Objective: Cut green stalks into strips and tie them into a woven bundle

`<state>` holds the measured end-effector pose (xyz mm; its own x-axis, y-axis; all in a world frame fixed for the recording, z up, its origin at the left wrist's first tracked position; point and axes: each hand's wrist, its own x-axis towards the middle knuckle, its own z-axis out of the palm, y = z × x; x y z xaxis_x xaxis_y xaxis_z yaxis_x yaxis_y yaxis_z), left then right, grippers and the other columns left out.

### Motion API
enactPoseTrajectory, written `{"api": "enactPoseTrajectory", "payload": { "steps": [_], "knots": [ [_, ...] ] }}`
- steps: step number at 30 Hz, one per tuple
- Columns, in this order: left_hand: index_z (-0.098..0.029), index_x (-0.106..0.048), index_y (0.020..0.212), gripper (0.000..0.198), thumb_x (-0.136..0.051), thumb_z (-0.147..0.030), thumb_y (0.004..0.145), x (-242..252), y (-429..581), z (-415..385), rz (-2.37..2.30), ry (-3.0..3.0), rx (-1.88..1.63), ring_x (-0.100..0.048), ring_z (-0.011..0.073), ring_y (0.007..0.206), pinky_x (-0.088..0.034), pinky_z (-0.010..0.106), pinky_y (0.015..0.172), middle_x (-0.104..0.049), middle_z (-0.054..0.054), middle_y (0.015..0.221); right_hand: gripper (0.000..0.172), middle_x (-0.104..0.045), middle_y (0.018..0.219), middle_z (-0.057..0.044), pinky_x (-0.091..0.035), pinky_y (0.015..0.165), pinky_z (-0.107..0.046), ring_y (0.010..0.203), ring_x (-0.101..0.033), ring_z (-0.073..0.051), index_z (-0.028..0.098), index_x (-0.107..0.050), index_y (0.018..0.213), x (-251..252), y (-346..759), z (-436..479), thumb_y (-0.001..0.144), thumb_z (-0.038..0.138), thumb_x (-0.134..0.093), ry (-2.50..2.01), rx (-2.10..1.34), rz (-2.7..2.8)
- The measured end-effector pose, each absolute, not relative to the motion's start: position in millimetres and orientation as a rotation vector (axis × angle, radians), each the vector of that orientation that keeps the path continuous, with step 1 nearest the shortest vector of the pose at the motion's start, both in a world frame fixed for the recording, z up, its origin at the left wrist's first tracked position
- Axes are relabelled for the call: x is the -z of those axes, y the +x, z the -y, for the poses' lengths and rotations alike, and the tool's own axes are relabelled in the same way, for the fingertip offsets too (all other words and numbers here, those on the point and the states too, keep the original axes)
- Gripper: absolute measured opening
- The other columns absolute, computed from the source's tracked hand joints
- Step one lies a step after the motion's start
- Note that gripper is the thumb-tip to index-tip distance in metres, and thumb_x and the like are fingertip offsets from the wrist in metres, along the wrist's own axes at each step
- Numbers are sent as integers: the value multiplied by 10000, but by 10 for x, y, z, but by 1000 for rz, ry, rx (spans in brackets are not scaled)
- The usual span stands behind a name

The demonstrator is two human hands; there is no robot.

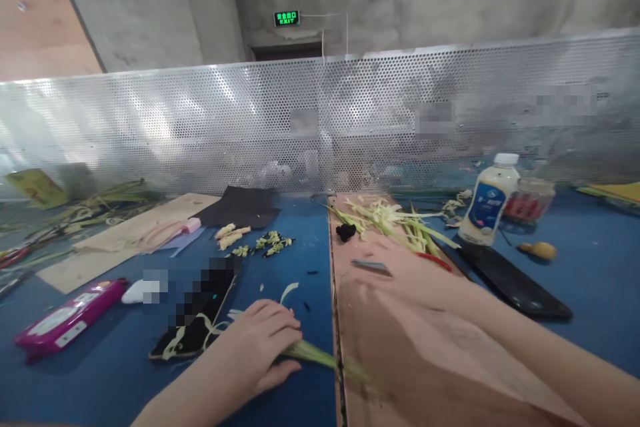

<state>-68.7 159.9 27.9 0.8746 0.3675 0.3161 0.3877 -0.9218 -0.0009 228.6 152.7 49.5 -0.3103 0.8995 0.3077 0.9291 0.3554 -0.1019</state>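
Left hand (275, 337): fingers curled over a green leaf strip (317, 354), pinning it to the blue tabletop (300, 400). Strip pokes out past thumb and index; its far end smears over the cardboard (365, 373). Right hand (407, 283): motion-blurred, can't tell its grip. Grey blade (373, 267) at its fingertips, red curved piece (435, 262) just behind its knuckles; can't confirm they're one tool. Shredded leaf strips (380, 213) lie beyond it.

Just left of left hand: black phone (193, 340), screen pixelated, strips across its near end. Farther left: white object (133, 291), partly pixelated, and magenta case (73, 320), labels illegible. Right of right hand: second phone (515, 283), and bottle (487, 203) with blue label, brand unreadable, partly hiding a clear tub (535, 197). Yellow sheet (617, 192), far right, cut off by frame. Sign (287, 18) far beyond both hands reads "安全出口 EXIT".
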Motion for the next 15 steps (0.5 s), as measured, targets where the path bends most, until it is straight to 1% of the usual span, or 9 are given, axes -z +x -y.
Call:
{"api": "enactPoseTrajectory", "payload": {
  "steps": [2,3,4,5,7,9,13,15],
  "knots": [
    [-218,-621,877,88,-558,-231,817,-203,-684,-1531,585,-2900,602,-595,176,909,-384,337,906,-679,-4,888,427,-558,1029,-71,-385,857,-357,979,-481,-233,211,-578,1022,-471,1961,-1611,781,556,-509,-1479,16,2439],
    [-219,-610,849,68,-550,-213,819,-175,-677,-1503,585,-2864,638,-595,169,890,-375,340,915,-673,-13,859,539,-545,1052,-75,-401,831,-344,987,-469,-235,201,-556,1084,-449,1810,-1662,738,614,-527,-1444,-33,2472],
    [-219,-599,827,61,-543,-198,820,-152,-673,-1477,587,-2833,656,-595,162,865,-372,340,916,-666,-19,837,613,-537,1044,-86,-401,828,-358,988,-456,-253,184,-567,1070,-424,1678,-1713,679,655,-558,-1427,-62,2494],
    [-217,-591,810,68,-533,-184,822,-133,-674,-1453,589,-2808,664,-595,154,839,-373,335,912,-660,-22,819,641,-534,1018,-100,-402,818,-375,979,-447,-269,166,-581,1042,-400,1567,-1761,641,666,-582,-1427,-89,2504],
    [-216,-582,798,105,-502,-154,829,-95,-699,-1403,589,-2775,670,-592,142,793,-376,324,906,-650,-24,794,674,-524,1000,-121,-403,800,-400,963,-438,-288,135,-588,1030,-362,1417,-1836,612,663,-602,-1466,-128,2493],
    [-221,-584,816,143,-472,-133,835,-55,-754,-1354,604,-2747,697,-589,137,772,-376,317,910,-645,-22,783,618,-524,981,-127,-404,782,-396,947,-438,-287,118,-589,1011,-347,1350,-1872,628,601,-617,-1520,-153,2465],
    [-225,-594,867,197,-430,-118,848,-13,-864,-1253,633,-2729,713,-593,145,773,-386,318,917,-645,-6,799,358,-553,903,-105,-397,745,-328,909,-457,-254,115,-601,891,-388,1330,-1858,663,390,-627,-1576,-184,2475],
    [-217,-601,881,234,-390,-118,866,-26,-878,-1201,631,-2742,703,-603,152,783,-399,324,913,-652,10,804,273,-571,878,-101,-390,722,-302,896,-470,-242,113,-602,849,-425,1324,-1843,682,328,-611,-1585,-197,2512]
  ]
}}
